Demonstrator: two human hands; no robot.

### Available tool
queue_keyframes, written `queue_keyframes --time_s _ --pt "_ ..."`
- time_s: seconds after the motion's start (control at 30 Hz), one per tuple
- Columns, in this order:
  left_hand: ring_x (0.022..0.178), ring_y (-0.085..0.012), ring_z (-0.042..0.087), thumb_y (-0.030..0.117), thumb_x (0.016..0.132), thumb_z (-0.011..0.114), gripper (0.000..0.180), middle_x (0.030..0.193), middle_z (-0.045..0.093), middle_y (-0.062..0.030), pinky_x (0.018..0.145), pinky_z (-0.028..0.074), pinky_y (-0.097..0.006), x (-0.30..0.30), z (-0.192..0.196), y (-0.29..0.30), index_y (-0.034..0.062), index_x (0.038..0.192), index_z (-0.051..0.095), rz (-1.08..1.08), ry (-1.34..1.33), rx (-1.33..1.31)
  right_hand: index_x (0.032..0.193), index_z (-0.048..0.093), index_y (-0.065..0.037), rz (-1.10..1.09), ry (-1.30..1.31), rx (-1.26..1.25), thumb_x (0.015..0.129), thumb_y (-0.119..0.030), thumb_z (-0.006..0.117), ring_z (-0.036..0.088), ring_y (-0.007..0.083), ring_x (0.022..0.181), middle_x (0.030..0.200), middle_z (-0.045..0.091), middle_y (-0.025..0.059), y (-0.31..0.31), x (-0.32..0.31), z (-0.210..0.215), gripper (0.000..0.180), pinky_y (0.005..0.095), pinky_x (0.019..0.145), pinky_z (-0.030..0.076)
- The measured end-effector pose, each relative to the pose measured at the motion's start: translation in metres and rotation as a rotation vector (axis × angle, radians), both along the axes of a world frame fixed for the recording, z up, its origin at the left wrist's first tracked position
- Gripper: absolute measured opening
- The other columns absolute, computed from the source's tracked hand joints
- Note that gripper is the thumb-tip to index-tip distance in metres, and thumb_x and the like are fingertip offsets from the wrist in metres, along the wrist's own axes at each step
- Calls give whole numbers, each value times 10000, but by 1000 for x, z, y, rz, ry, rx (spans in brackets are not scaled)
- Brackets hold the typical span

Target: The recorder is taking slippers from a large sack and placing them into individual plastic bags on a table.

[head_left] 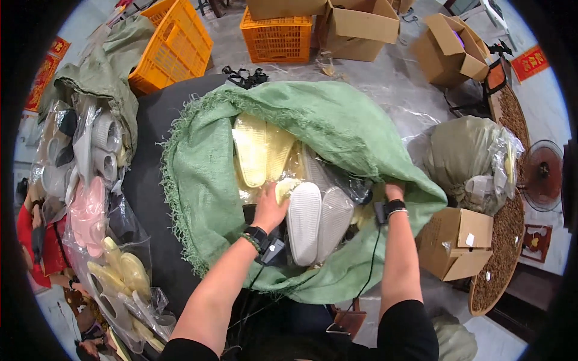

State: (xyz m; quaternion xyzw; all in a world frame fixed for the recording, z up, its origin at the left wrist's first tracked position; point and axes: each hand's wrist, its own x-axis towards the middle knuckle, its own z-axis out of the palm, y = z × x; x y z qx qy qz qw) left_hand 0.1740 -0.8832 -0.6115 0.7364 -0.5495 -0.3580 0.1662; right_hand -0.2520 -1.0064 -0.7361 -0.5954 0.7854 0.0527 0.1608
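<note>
A large green woven sack (198, 168) gapes open in front of me, full of slippers in clear plastic. My left hand (271, 207) is inside it, its fingers closed around the edge of a small-looking yellow slipper (285, 189). Beside that hand lie a white slipper (304, 222) and a greyish slipper (335, 224), soles up. A pair of pale yellow slippers (250, 150) rests farther back. My right hand (394, 191) reaches in at the sack's right side; green fabric hides its fingers. Both wrists wear dark bands, with small cabled boxes close by.
Bagged slippers (88, 216) in pink, yellow and grey pile up at left, near a person in red (45, 246). Orange crates (277, 39) and cardboard boxes (358, 30) stand beyond. At right are a stuffed sack (463, 156), an open carton (454, 243) and a fan (542, 174).
</note>
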Motion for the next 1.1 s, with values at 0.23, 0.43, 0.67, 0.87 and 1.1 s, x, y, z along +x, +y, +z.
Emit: queue_keyframes --time_s 0.23,0.43,0.67,0.87,1.1 --pt "1312 -490 372 458 808 715 923 1414 352 -370 1079 330 -528 -56 0 -21 11 1473 256 21 165 -143 1370 516 -100 256 296 -52 933 -311 487 446 354 1309 1425 485 170 -68 -161 -59 486 448 1089 356" --pt "1301 -460 409 648 761 684 1055 1417 378 -324 1022 345 -601 -28 -9 -13 92 1516 200 172 92 80 1314 549 -99 181 -203 245 961 -273 418 479 319 1273 1375 520 164 -26 27 -61 415 409 1054 394" --pt "1266 -415 462 689 737 681 1049 1345 474 -306 1039 367 -503 -43 -23 -26 85 1500 289 255 142 76 1451 395 -86 -144 -786 350 1010 -283 373 375 216 1347 1503 393 68 -19 1 -18 484 350 1122 304" --pt "1261 -416 471 652 773 676 958 1364 486 -281 1072 354 -436 -18 -31 -20 44 1450 377 360 232 129 1471 386 -75 163 -1077 389 1016 -390 429 282 181 1416 1556 321 45 -7 104 -12 555 304 1153 226" --pt "1145 -226 574 350 825 771 677 1232 618 -123 981 448 -355 -23 -24 -30 14 1340 487 641 965 77 1425 426 -193 -476 -1479 719 925 -512 567 504 266 1212 1321 566 81 39 157 11 610 546 899 440"
